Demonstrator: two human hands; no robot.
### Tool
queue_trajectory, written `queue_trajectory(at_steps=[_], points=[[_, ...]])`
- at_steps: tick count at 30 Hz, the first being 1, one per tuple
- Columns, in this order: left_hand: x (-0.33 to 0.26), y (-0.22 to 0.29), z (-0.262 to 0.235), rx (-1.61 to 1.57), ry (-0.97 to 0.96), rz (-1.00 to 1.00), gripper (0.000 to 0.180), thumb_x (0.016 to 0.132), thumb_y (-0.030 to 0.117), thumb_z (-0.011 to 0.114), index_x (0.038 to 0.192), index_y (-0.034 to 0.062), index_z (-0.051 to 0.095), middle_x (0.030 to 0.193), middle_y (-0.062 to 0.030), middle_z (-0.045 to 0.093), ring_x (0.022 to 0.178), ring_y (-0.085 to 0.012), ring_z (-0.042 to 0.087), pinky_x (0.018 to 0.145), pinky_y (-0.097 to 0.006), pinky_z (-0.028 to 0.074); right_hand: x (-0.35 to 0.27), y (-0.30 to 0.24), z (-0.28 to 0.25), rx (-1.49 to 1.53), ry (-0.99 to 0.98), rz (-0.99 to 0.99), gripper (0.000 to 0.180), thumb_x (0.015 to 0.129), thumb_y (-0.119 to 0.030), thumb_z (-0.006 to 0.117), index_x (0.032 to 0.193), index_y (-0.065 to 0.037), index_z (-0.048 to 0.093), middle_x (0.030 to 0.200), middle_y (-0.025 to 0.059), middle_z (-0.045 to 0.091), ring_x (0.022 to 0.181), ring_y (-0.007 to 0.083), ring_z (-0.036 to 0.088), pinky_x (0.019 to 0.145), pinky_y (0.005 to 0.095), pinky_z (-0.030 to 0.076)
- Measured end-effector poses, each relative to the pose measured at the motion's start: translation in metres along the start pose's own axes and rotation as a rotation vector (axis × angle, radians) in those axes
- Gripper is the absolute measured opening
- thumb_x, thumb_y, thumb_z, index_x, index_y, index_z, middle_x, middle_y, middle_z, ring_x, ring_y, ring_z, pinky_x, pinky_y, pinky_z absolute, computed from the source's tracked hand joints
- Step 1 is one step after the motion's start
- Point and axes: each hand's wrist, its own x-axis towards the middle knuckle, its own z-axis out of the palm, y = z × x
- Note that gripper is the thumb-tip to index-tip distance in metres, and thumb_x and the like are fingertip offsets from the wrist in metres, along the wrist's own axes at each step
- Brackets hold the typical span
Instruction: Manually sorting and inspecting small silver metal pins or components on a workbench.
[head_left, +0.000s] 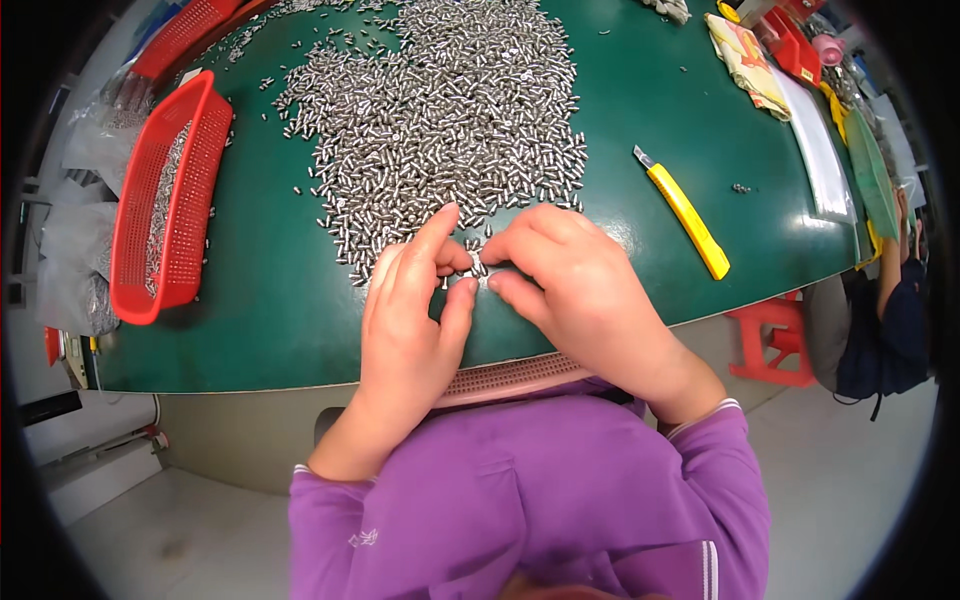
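A wide heap of small silvery metal parts (450, 120), short and rounded at one end, covers the middle of the green table. At its near edge both my hands meet over a few loose parts. My left hand (410, 305) is open, its index finger stretched forward over the heap; the thumb and another fingertip are apart, close to the loose parts. From the right comes my right hand (590, 275), with thumb and index finger bent together in a pinch at a small metal part (480, 268). Its other fingers are curled and partly hidden.
A red perforated basket (190, 240) with more metal parts stands at the left. Right of the heap lies a yellow utility knife (690, 220), its blade extended. Cloth (748, 65) and clear plastic (812, 150) lie at the right edge. A pink basket (510, 380) sits below the table's front edge.
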Motion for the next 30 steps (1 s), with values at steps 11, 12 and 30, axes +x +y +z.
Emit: queue_trajectory(at_steps=[11,12,30], points=[[-0.005,-0.002,-0.003,-0.056,-0.031,-0.018,0.078,0.079,-0.013,0.068,0.151,0.0020,0.041,0.099,-0.0057,0.066,0.091,-0.0150,0.063,0.083,-0.029,0.051,-0.001,0.000,0.005,0.004,-0.006,-0.015,0.016,0.079,0.000,0.070,0.092,-0.003,0.061,0.089,0.0117,0.056,0.086,0.0331,0.057,0.075,0.0430,0.049],[-0.005,-0.001,-0.004,-0.057,-0.031,-0.018,0.078,0.079,-0.013,0.068,0.151,0.0020,0.041,0.099,-0.0057,0.066,0.091,-0.0150,0.063,0.083,-0.029,0.051,0.000,0.000,0.004,0.005,-0.007,-0.014,0.016,0.079,0.000,0.070,0.092,-0.003,0.061,0.089,0.0117,0.056,0.086,0.0331,0.057,0.075,0.0430,0.049],[-0.005,0.003,-0.013,-0.115,-0.069,-0.084,0.078,0.083,-0.016,0.062,0.154,0.0020,0.036,0.115,-0.0129,0.063,0.095,-0.0209,0.062,0.084,-0.032,0.054,0.003,-0.007,0.007,-0.019,-0.021,0.013,0.022,0.076,0.000,0.073,0.097,-0.005,0.067,0.091,0.0100,0.063,0.086,0.0310,0.064,0.076,0.0413,0.052]])
